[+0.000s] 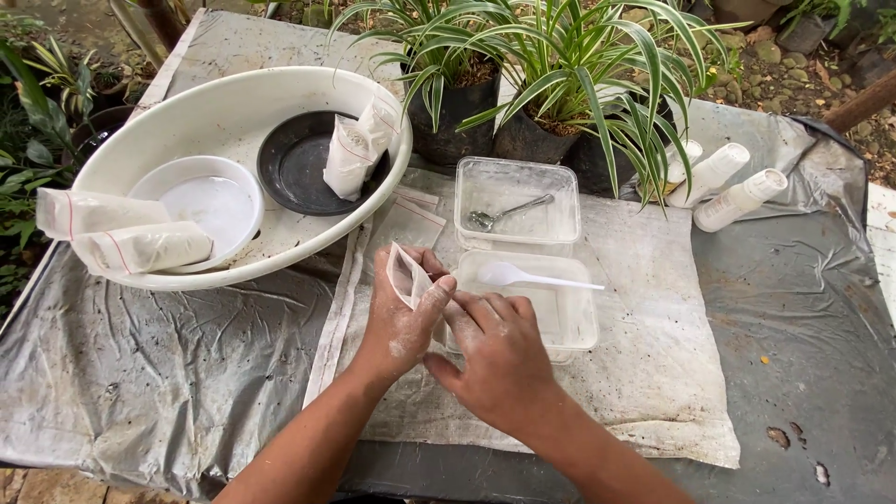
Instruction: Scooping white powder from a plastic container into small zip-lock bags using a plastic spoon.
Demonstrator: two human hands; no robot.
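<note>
Containers are crowding the plastic-covered table [803,308]: a wide white oval plastic basin [233,98] is holding a shallow white bowl [201,201], a round black plastic saucer [299,168], and three filled, sealed clear bags of pale powder [140,247], one of them leaning across the saucer. Beside the basin, a clear rectangular plastic tub [518,201] is carrying a metal spoon [507,214], and a second clear rectangular tub [551,303] just in front of it is holding what is probably a thin layer of white powder, with a white plastic spoon [541,277] lying across its rim. Three white squeeze bottles [723,182] are lying near two black pots of striped green plants [523,89]. The left hand [401,317], dusted with powder, is pinching a small clear zip bag [408,275] between thumb and fingers, holding it upright just left of the nearer tub. The right hand [499,359] is meeting it, fingertips touching the bag's lower edge, fingers curled loosely rather than clamped.
</note>
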